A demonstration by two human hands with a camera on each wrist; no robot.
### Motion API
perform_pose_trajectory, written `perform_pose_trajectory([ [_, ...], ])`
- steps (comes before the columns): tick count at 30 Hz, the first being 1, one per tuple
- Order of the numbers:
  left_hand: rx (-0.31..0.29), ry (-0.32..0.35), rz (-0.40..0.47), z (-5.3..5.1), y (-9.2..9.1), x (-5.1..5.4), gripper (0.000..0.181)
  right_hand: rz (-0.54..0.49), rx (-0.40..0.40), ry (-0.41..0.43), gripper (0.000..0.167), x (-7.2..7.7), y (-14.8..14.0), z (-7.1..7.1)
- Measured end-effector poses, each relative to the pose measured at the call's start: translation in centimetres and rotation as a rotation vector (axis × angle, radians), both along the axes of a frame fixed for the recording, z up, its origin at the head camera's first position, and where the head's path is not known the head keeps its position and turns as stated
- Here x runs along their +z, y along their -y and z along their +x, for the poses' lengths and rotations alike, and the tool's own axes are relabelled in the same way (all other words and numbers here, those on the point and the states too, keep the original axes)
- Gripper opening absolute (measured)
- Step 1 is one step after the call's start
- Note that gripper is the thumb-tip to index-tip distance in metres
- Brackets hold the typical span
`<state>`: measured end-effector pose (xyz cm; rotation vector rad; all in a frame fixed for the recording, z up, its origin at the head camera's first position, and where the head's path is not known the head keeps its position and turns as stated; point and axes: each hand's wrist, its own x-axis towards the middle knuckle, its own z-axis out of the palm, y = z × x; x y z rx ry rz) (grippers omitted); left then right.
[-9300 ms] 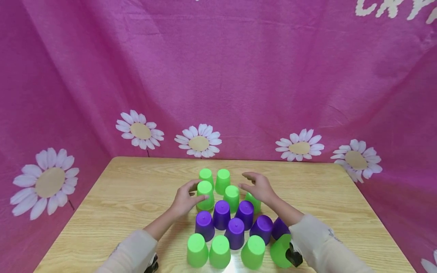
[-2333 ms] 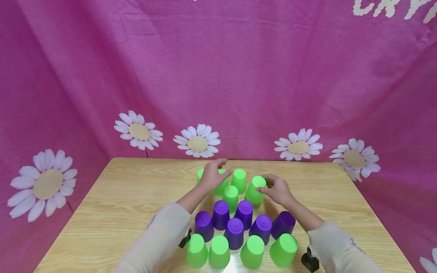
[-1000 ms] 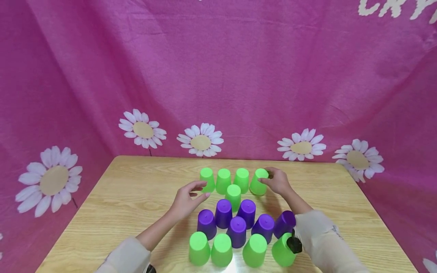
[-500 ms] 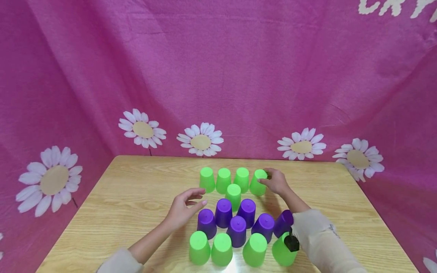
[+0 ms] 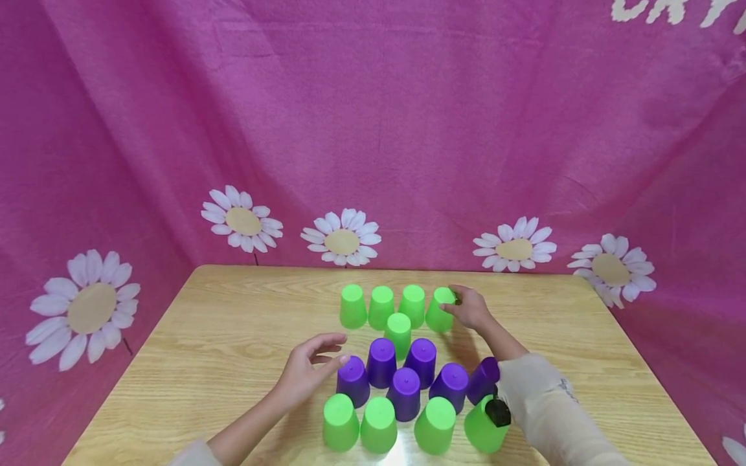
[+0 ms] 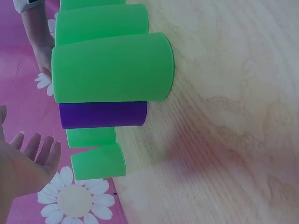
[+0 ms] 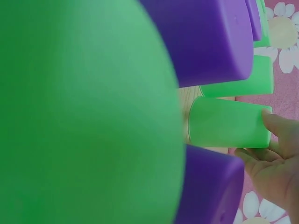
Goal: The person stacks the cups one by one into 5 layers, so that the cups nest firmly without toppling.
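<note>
Left grip [image 5: 305,371] has drawn back near the leftmost purple cup [image 5: 353,386], fingers loosely apart, holding nothing | right grip [image 5: 469,310] pinches the far row's rightmost green cup [image 5: 437,317], likely steadying it in line | cup sits mouth-down on the desk [image 5: 233,323]

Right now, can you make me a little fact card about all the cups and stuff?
Green cups: nine; four in back, four in front, one between
Purple cups: six, in the middle
Cups' pose: upside down
Left grip: holding nothing, beside the leftmost purple cup
Right grip: on the back row's rightmost green cup
Table: wood-look
Cloth: pink, white flowers
</note>
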<state>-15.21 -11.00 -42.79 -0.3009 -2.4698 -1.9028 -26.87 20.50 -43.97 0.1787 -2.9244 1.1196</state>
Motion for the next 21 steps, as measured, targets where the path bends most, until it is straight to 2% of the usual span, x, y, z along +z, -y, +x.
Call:
perform_pose_trajectory([
  [6, 0.015, -0.012, -0.023, 0.6, 0.7, -0.6, 0.034, -0.036, -0.011, 0.006, 0.053, 0.6, -0.1, 0.2],
  [9, 0.022, -0.010, -0.015, 1.0, 1.1, -0.9, 0.034, -0.064, -0.029, -0.017, 0.053, 1.1, -0.2, 0.5],
  [16, 0.047, 0.035, 0.041, 2.4, 1.4, -1.6, 0.034, -0.094, -0.080, -0.097, 0.049, 1.6, -0.4, 1.2],
  [21, 0.055, 0.074, 0.046, 3.5, 1.4, -2.4, 0.036, -0.137, -0.101, -0.126, 0.045, 1.8, -0.5, 2.1],
])
